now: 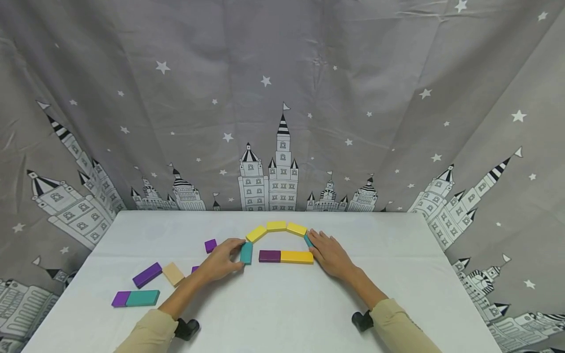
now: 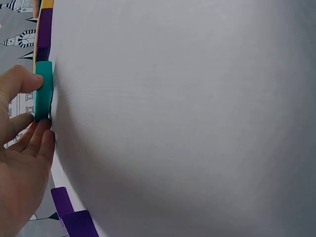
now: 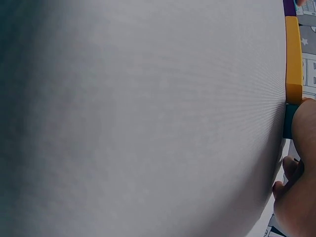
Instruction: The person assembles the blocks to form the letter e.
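Note:
A yellow block arch [image 1: 276,226] curves on the white tabletop between my hands. At its left foot, my left hand [image 1: 222,261] pinches an upright-looking teal block [image 1: 246,253] between thumb and fingers; the left wrist view shows the thumb [image 2: 27,81] on that block's side. My right hand [image 1: 332,256] lies against another teal block [image 1: 308,240] at the arch's right end, its fingers stretched forward and covering part of it. Within the arch sits a row made of a dark purple block [image 1: 269,256] and an orange-yellow block [image 1: 297,257].
Left of my left hand is a small purple block [image 1: 210,245], with another partly hidden by the forearm. Farther left lie a purple block [image 1: 147,275], a tan block [image 1: 173,274] and a purple piece [image 1: 120,299] beside a teal block [image 1: 142,298]. A grey castle-print curtain [image 1: 353,73] hangs behind.

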The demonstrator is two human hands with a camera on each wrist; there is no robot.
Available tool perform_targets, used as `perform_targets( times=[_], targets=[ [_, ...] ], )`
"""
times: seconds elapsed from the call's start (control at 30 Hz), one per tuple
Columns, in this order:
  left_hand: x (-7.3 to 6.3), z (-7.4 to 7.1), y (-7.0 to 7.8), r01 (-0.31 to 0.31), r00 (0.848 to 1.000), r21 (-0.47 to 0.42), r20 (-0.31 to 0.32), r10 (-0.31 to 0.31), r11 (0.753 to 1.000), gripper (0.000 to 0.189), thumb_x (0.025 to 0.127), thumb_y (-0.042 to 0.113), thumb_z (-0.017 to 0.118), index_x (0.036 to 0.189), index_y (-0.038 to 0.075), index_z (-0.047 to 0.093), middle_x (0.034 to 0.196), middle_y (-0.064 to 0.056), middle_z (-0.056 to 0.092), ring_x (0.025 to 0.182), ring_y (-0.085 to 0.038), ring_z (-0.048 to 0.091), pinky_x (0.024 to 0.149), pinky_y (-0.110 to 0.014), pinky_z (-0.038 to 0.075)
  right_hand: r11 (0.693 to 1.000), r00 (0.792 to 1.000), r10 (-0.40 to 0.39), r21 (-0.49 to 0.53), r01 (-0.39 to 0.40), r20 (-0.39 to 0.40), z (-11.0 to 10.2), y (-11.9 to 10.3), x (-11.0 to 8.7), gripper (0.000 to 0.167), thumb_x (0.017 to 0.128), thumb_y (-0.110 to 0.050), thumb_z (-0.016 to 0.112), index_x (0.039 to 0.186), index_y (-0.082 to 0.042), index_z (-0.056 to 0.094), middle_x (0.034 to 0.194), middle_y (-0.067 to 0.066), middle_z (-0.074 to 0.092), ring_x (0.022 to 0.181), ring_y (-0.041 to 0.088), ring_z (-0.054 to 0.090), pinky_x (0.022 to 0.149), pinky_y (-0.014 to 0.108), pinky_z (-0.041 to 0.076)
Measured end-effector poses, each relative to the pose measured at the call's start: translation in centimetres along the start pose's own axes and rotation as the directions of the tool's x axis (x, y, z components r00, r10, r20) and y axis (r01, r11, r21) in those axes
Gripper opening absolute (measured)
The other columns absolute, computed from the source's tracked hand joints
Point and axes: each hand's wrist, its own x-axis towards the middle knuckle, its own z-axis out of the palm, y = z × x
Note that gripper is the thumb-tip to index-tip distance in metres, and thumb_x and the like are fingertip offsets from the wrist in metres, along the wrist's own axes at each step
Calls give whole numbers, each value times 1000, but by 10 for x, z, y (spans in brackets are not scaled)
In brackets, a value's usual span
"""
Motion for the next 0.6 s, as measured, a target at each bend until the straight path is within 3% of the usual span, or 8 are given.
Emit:
perform_targets(
  times=[0.6],
  targets=[
    [3,-2,-4,6,1000,2,0,-6,1000,62,83,1,74,137,-13,49,135,-27,53,121,-41,55,102,-48,47,1000,1000,10,-3,-10,-2,1,0,-1,52,108,-33,41,156,-11,35,159,7,32,146,32,28,117,54,21]
  ],
)
